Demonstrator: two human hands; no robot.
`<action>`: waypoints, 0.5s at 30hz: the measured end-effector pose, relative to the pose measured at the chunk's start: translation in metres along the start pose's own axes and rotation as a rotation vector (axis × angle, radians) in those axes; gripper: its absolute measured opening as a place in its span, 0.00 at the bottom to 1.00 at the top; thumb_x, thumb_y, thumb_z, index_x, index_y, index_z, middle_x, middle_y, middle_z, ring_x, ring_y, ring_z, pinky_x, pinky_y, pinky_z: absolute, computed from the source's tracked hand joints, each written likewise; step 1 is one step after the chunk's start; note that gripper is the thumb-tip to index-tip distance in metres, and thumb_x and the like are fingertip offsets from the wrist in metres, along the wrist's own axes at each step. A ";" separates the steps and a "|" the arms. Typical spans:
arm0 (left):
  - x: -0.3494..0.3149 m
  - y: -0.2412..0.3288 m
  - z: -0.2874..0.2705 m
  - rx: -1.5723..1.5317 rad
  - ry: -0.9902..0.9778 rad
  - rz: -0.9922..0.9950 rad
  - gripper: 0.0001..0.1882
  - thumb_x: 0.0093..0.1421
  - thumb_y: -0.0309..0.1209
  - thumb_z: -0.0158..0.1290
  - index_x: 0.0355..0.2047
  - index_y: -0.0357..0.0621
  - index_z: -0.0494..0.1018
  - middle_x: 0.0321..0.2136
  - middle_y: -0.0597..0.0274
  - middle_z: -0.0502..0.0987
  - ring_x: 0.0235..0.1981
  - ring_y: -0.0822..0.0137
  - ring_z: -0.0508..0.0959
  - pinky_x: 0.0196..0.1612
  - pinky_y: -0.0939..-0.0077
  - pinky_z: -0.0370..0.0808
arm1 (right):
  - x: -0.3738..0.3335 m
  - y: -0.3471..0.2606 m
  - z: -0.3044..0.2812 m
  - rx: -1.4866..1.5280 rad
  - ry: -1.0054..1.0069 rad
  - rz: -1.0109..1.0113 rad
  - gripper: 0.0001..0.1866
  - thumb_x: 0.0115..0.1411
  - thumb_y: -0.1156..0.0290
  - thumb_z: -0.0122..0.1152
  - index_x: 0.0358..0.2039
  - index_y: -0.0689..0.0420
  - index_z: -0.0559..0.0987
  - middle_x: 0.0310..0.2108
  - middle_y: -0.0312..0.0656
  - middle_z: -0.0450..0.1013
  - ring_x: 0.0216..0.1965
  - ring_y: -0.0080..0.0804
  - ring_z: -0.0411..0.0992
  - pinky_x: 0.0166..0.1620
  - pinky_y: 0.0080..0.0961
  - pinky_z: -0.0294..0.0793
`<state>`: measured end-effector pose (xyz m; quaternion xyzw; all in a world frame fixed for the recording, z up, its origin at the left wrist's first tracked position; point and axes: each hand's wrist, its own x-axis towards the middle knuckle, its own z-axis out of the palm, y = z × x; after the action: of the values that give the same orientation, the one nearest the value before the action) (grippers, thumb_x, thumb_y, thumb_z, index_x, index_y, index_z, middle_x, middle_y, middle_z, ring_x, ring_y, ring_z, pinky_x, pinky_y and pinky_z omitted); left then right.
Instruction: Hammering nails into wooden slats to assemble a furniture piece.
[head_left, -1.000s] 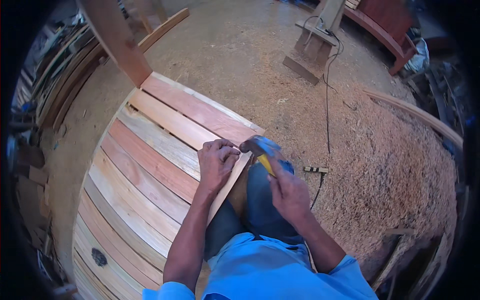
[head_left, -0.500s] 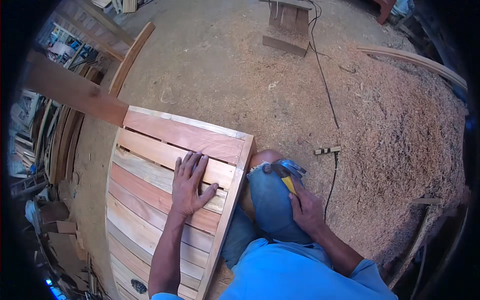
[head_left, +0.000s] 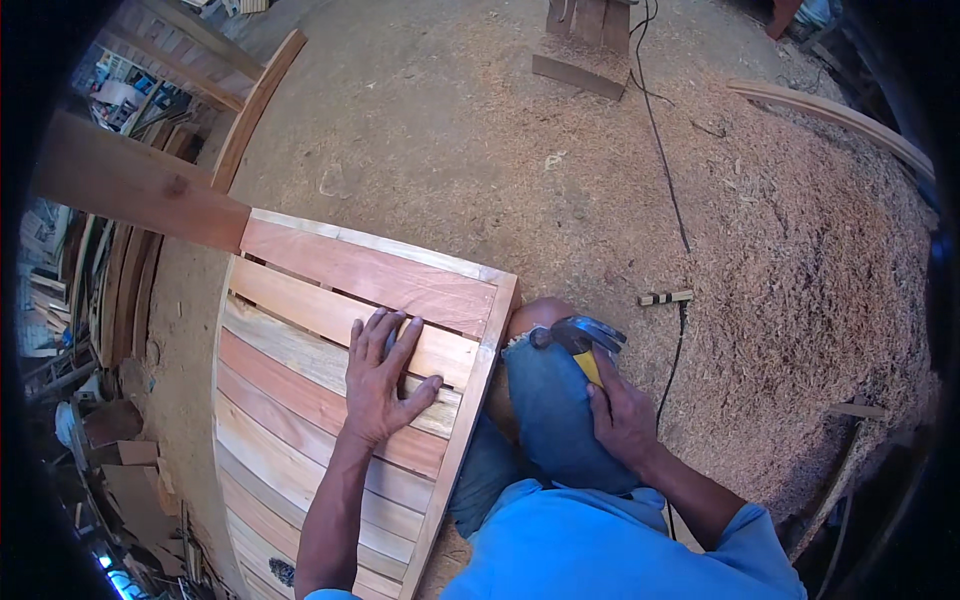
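From my remote seat, I see my left hand (head_left: 376, 397) spread, gripping nothing, on the slatted panel (head_left: 290, 366) near its right edge; my right hand (head_left: 622, 415) wraps the hammer (head_left: 578, 336), beyond that edge.

A brownish-grey floor (head_left: 430, 130) is strewn with wood shavings, which are heaped into a broad pile (head_left: 820, 270) at three o'clock. A wooden stand (head_left: 583, 45) is placed near one o'clock, with a black cable (head_left: 667, 175) trailed beside it. At two o'clock, the pile is edged by a curved timber (head_left: 838, 119). Boards (head_left: 120, 280) are stacked at nine o'clock, and brown flat pieces (head_left: 137, 490) are piled at eight. Bright bluish light (head_left: 117, 578) is seen below them.
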<state>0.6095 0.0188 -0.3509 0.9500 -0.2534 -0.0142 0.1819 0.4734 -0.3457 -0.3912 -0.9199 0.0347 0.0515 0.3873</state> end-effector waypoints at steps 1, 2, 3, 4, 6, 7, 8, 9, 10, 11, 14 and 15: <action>0.000 0.000 0.000 0.000 0.006 0.002 0.47 0.57 0.51 0.70 0.75 0.49 0.72 0.72 0.49 0.69 0.77 0.40 0.64 0.80 0.32 0.52 | 0.000 0.000 0.000 -0.011 0.011 -0.014 0.34 0.75 0.70 0.61 0.78 0.58 0.67 0.51 0.66 0.82 0.46 0.63 0.85 0.46 0.50 0.85; 0.000 0.000 0.000 -0.003 0.004 0.003 0.47 0.57 0.51 0.70 0.75 0.49 0.72 0.72 0.49 0.69 0.77 0.40 0.64 0.80 0.32 0.52 | 0.000 0.000 0.001 -0.022 0.022 -0.028 0.33 0.75 0.70 0.60 0.78 0.58 0.67 0.52 0.66 0.82 0.46 0.63 0.85 0.46 0.50 0.85; 0.000 0.001 0.000 -0.008 0.001 -0.003 0.45 0.58 0.52 0.69 0.74 0.51 0.73 0.73 0.50 0.69 0.77 0.42 0.63 0.81 0.33 0.51 | 0.000 0.001 0.001 -0.023 0.021 -0.024 0.33 0.75 0.70 0.60 0.78 0.58 0.67 0.52 0.66 0.82 0.46 0.63 0.85 0.46 0.50 0.85; 0.000 0.001 0.001 -0.013 -0.001 -0.010 0.44 0.59 0.53 0.69 0.74 0.52 0.73 0.73 0.51 0.68 0.78 0.44 0.63 0.81 0.34 0.51 | 0.000 0.002 0.002 -0.031 0.025 -0.029 0.33 0.75 0.70 0.60 0.78 0.58 0.66 0.53 0.66 0.82 0.45 0.64 0.85 0.46 0.50 0.85; 0.000 0.001 0.001 -0.008 0.000 -0.009 0.44 0.60 0.53 0.69 0.74 0.52 0.73 0.73 0.52 0.68 0.78 0.44 0.63 0.81 0.34 0.51 | 0.001 0.002 0.002 -0.039 0.025 -0.038 0.33 0.75 0.70 0.60 0.79 0.58 0.66 0.53 0.67 0.82 0.45 0.64 0.85 0.46 0.50 0.85; 0.000 0.002 0.002 -0.002 0.001 -0.007 0.44 0.60 0.53 0.68 0.74 0.52 0.73 0.73 0.52 0.68 0.78 0.43 0.63 0.81 0.34 0.51 | 0.002 0.002 0.001 -0.039 0.013 -0.019 0.33 0.75 0.70 0.60 0.79 0.58 0.66 0.53 0.66 0.82 0.45 0.64 0.85 0.46 0.50 0.85; 0.000 0.002 0.002 -0.003 0.003 -0.012 0.44 0.60 0.53 0.68 0.74 0.52 0.73 0.73 0.52 0.68 0.78 0.43 0.63 0.81 0.34 0.51 | 0.002 0.002 0.000 -0.039 0.000 -0.002 0.34 0.75 0.70 0.60 0.79 0.58 0.66 0.53 0.66 0.82 0.45 0.64 0.85 0.46 0.50 0.85; -0.001 0.003 0.003 0.007 0.005 -0.004 0.44 0.60 0.54 0.68 0.74 0.52 0.73 0.73 0.52 0.68 0.78 0.43 0.63 0.81 0.34 0.51 | 0.003 0.002 0.000 -0.041 -0.005 -0.007 0.34 0.75 0.70 0.60 0.79 0.58 0.66 0.53 0.66 0.82 0.45 0.64 0.85 0.46 0.50 0.85; -0.002 0.003 0.003 0.017 0.010 0.000 0.44 0.60 0.54 0.68 0.74 0.52 0.73 0.73 0.52 0.68 0.78 0.43 0.63 0.81 0.34 0.51 | 0.004 0.002 0.001 -0.035 0.012 -0.019 0.34 0.76 0.70 0.59 0.79 0.58 0.65 0.53 0.67 0.82 0.43 0.64 0.85 0.44 0.50 0.84; -0.002 0.003 0.002 0.016 0.020 -0.010 0.44 0.60 0.54 0.68 0.74 0.52 0.73 0.73 0.52 0.68 0.78 0.43 0.63 0.81 0.34 0.51 | 0.005 0.002 0.002 -0.029 0.029 -0.034 0.34 0.76 0.70 0.59 0.80 0.58 0.64 0.53 0.67 0.81 0.42 0.63 0.85 0.43 0.51 0.84; -0.004 0.002 0.007 0.041 0.011 -0.037 0.47 0.60 0.59 0.68 0.75 0.53 0.70 0.75 0.47 0.65 0.79 0.42 0.61 0.81 0.32 0.51 | 0.009 -0.002 0.002 0.006 0.056 -0.076 0.35 0.76 0.69 0.59 0.81 0.57 0.63 0.52 0.69 0.81 0.38 0.63 0.84 0.40 0.53 0.81; -0.004 0.001 0.010 0.074 0.020 -0.023 0.50 0.60 0.63 0.67 0.76 0.51 0.69 0.78 0.43 0.61 0.80 0.41 0.58 0.81 0.32 0.49 | 0.009 -0.001 0.005 -0.004 0.035 -0.105 0.35 0.76 0.69 0.59 0.81 0.57 0.63 0.52 0.69 0.81 0.38 0.63 0.84 0.40 0.53 0.81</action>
<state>0.6044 0.0165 -0.3598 0.9591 -0.2408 0.0023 0.1491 0.4823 -0.3416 -0.3944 -0.9220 -0.0068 0.0151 0.3868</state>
